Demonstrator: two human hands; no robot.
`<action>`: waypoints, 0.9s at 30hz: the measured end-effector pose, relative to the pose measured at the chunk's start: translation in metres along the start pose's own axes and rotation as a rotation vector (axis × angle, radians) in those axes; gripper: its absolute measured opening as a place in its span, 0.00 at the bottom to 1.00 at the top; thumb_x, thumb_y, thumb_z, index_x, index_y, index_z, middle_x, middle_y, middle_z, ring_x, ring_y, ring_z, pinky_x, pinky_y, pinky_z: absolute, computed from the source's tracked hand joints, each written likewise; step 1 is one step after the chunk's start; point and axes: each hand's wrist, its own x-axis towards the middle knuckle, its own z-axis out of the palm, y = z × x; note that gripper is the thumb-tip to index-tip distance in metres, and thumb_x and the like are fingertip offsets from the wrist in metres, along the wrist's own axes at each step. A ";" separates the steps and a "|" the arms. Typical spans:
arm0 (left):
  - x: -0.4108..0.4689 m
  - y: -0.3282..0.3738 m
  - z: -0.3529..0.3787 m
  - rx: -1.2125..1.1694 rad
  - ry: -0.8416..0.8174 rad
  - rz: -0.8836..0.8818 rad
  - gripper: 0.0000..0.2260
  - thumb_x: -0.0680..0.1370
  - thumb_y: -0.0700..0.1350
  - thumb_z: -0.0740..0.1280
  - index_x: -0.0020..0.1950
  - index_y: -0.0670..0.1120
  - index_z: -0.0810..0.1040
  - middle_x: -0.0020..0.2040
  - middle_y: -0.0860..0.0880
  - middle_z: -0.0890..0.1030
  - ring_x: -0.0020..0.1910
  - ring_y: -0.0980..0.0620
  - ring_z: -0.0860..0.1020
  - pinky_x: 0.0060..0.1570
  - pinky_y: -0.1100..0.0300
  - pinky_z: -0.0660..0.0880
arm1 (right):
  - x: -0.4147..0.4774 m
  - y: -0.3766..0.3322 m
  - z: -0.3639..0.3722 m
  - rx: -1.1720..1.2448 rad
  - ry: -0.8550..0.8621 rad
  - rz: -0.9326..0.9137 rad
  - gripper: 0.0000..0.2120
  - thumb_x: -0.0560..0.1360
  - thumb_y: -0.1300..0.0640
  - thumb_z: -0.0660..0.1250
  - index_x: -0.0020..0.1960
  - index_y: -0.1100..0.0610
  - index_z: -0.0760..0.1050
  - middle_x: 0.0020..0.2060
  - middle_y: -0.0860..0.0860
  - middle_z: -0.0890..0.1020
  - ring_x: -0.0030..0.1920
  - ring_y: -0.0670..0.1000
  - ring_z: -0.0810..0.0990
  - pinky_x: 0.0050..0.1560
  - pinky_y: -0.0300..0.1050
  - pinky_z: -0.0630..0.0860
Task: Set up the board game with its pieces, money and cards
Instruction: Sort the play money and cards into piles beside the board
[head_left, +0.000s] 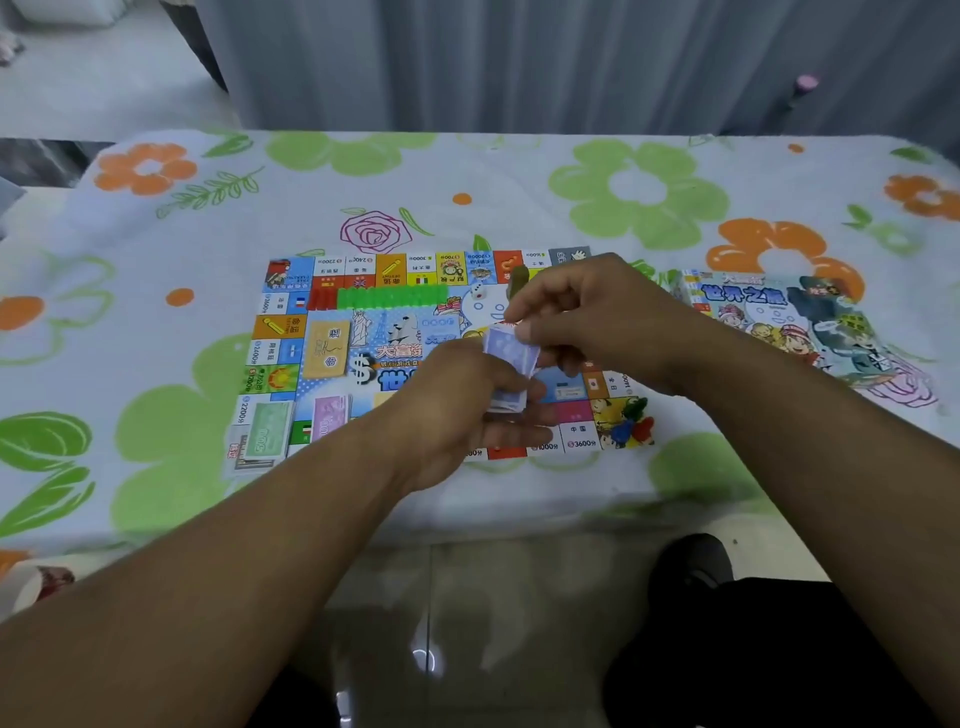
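A grey curtain (519, 62) hangs behind a counter (519, 171) draped in a flowered cloth, where a colourful game board (280, 374) lies flat. Above its middle, the left hand (447, 415) curls round a small stack of blue-backed cards (511, 353), while the right hand (587, 317) pinches the top card's upper edge. On the board sit a row of green houses (392, 298) beside red houses (322, 300), a die (477, 292), a yellow card stack (326, 349), green banknotes (265, 428) and pink banknotes (330, 415). Player tokens (631, 423) cluster at the near right corner. The game box (779, 317) rests on the counter to the board's right.
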 end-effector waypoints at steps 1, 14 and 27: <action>0.000 0.000 0.000 -0.005 -0.017 -0.011 0.13 0.78 0.31 0.60 0.60 0.40 0.76 0.40 0.41 0.84 0.39 0.40 0.85 0.34 0.53 0.81 | 0.000 0.000 0.000 0.010 0.008 -0.002 0.05 0.76 0.67 0.70 0.51 0.62 0.82 0.28 0.52 0.81 0.27 0.46 0.79 0.26 0.35 0.73; 0.003 -0.003 0.000 0.038 -0.042 0.025 0.14 0.77 0.27 0.60 0.57 0.39 0.78 0.48 0.39 0.81 0.41 0.43 0.85 0.38 0.52 0.81 | 0.001 -0.003 0.023 -0.246 0.094 -0.170 0.09 0.74 0.51 0.75 0.41 0.57 0.85 0.36 0.53 0.84 0.37 0.53 0.82 0.42 0.50 0.79; 0.002 -0.001 -0.003 0.125 0.076 0.066 0.12 0.75 0.30 0.58 0.45 0.40 0.80 0.36 0.46 0.83 0.32 0.50 0.81 0.29 0.60 0.76 | 0.004 0.001 0.020 -0.235 0.072 -0.183 0.05 0.75 0.67 0.70 0.46 0.62 0.85 0.29 0.44 0.82 0.31 0.44 0.82 0.40 0.40 0.80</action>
